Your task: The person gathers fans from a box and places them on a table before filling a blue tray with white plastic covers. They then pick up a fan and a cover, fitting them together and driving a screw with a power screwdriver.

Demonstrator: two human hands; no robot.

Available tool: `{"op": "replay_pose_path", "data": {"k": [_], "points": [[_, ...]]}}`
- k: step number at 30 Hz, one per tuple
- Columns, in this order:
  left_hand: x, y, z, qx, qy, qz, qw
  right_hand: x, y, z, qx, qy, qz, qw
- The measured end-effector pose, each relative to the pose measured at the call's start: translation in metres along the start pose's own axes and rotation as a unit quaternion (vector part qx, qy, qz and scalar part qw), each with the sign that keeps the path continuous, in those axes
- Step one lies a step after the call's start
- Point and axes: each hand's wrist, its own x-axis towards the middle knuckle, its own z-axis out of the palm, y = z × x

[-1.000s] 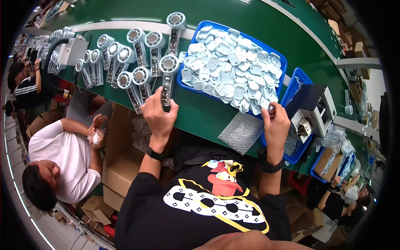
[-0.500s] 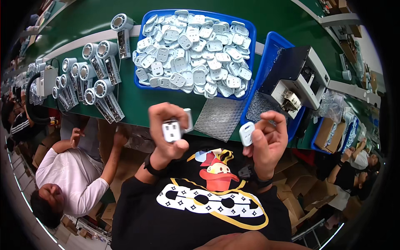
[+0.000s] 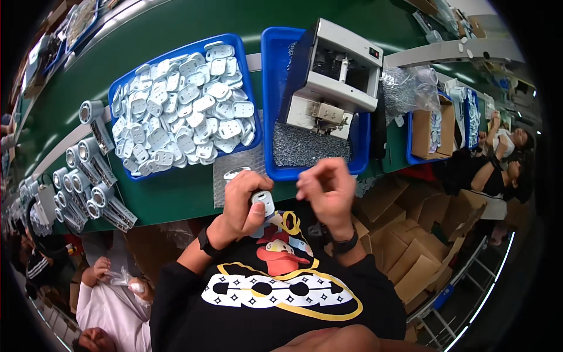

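Note:
My left hand (image 3: 243, 204) is closed round a small white plastic cover (image 3: 264, 202) with rounded corners and dark holes, held above my shirt. Just beyond those fingers another white cover (image 3: 237, 173) shows against the bubble wrap (image 3: 220, 190); whether it lies there or touches the fingers I cannot tell. My right hand (image 3: 330, 190) hovers near the front edge of the blue screw tray (image 3: 281, 173). Its thumb and fingers are drawn together and blurred at the tips; anything between them is too small to make out.
A blue bin (image 3: 253, 76) heaped with white covers stands at the left. A black-and-white machine (image 3: 337, 91) sits over the screw tray. Several pale-blue handheld fan bodies (image 3: 88, 149) lie further left. Cardboard boxes (image 3: 410, 246) stand below the bench at right. A co-worker (image 3: 117, 305) sits at left.
My view has swung to the right. The cover that my right hand pinched no longer shows in it, and that hand has drawn toward the left one. My left hand still grips a cover.

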Motion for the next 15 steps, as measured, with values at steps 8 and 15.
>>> {"op": "replay_pose_path", "data": {"k": [8,15], "points": [[0.015,-0.013,0.002,0.071,-0.013,0.109,0.991,0.074,0.010,-0.190,-0.618,-0.037,-0.177,0.765],[-0.014,-0.001,-0.021,0.060,-0.022,0.079,0.995,0.084,0.012,-0.214,-0.684,-0.196,-0.352,0.608]]}}
